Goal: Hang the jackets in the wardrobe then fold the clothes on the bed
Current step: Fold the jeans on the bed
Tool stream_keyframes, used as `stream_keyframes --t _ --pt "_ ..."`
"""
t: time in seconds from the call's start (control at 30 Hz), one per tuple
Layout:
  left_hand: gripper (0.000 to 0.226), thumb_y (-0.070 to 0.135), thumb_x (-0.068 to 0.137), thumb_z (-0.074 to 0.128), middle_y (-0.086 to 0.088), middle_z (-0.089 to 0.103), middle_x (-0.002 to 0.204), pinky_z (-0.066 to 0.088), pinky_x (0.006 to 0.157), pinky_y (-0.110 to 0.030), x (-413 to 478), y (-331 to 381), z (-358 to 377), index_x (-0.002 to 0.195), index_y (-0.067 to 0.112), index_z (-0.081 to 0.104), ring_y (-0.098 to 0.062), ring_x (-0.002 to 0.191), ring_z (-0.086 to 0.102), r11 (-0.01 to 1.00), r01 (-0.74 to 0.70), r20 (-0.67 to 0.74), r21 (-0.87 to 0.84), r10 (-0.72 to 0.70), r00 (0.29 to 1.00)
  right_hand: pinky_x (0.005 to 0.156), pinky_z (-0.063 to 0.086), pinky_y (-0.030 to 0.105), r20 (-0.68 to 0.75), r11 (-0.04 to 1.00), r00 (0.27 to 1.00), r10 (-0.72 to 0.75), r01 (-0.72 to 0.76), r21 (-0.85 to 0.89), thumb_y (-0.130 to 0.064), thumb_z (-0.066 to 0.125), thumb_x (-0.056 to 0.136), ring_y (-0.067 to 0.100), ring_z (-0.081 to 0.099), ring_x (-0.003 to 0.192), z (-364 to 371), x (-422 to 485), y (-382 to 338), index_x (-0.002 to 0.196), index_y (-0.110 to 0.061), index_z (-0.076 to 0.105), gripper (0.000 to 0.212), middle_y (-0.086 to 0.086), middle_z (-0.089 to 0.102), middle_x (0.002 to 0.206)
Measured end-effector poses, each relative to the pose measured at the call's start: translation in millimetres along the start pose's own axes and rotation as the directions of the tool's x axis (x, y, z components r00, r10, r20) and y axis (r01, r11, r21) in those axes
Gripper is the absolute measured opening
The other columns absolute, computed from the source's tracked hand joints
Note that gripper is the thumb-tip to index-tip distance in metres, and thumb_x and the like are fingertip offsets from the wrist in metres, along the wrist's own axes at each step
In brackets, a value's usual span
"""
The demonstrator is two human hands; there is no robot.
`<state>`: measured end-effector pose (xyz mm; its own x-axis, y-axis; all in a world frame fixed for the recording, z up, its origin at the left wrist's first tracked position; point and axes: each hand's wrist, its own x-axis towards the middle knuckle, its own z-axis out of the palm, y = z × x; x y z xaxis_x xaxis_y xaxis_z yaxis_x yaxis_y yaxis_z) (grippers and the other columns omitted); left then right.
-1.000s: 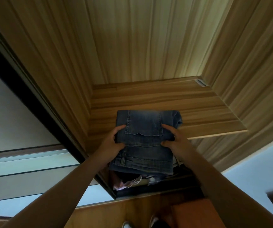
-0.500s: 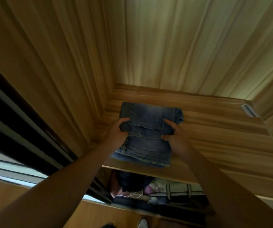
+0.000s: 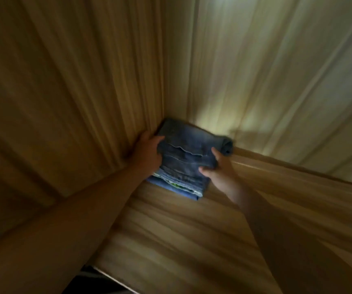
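A stack of folded clothes with dark blue jeans (image 3: 188, 153) on top sits on the wooden wardrobe shelf (image 3: 192, 230), deep in the back left corner. My left hand (image 3: 147, 152) grips the stack's left side, squeezed against the wardrobe's side wall. On the stack's right front corner, my right hand (image 3: 217, 168) holds the denim with its thumb on top. Lighter blue and green-white layers show at the stack's front edge.
The wardrobe's wooden left wall (image 3: 64, 102) and lit back wall (image 3: 276, 81) close in the corner. The shelf's front edge (image 3: 115, 279) runs at the bottom, with darkness below it. To the right of the stack the shelf stretches on.
Both hands have pushed the folded stack from the shelf's front edge back into the left rear corner. The view has moved closer and the lower compartment has dropped out of sight.
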<state>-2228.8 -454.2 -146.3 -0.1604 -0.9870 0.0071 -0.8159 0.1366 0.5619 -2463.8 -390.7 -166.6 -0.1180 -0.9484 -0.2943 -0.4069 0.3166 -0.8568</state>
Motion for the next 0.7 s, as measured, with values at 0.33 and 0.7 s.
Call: stream_keyframes --t 0.33,0.7 --pt "0.059 0.045 0.105 0.039 -0.011 0.014 0.168 0.023 0.123 -0.044 15 -19 56 0.160 0.030 0.023 -0.031 0.154 0.014 0.910 -0.131 0.021 0.394 0.133 0.991 0.122 0.008 0.062 -0.138 0.673 0.921 -0.364 0.158 -0.722 -0.068 0.038 0.097 0.039 -0.003 0.156 32 55 27 0.157 -0.035 0.032 0.068 0.011 0.004 0.171" --pt "0.059 0.046 0.106 0.020 -0.014 0.012 0.168 0.014 0.125 -0.042 26 -36 78 0.162 0.030 0.012 -0.029 0.155 0.010 0.829 -0.196 0.095 0.524 0.172 0.981 0.121 -0.007 0.061 -0.182 0.705 0.923 -0.337 0.119 -0.699 -0.078 0.024 0.090 0.030 -0.014 0.156 58 81 50 0.156 -0.046 0.024 0.074 0.004 0.006 0.172"
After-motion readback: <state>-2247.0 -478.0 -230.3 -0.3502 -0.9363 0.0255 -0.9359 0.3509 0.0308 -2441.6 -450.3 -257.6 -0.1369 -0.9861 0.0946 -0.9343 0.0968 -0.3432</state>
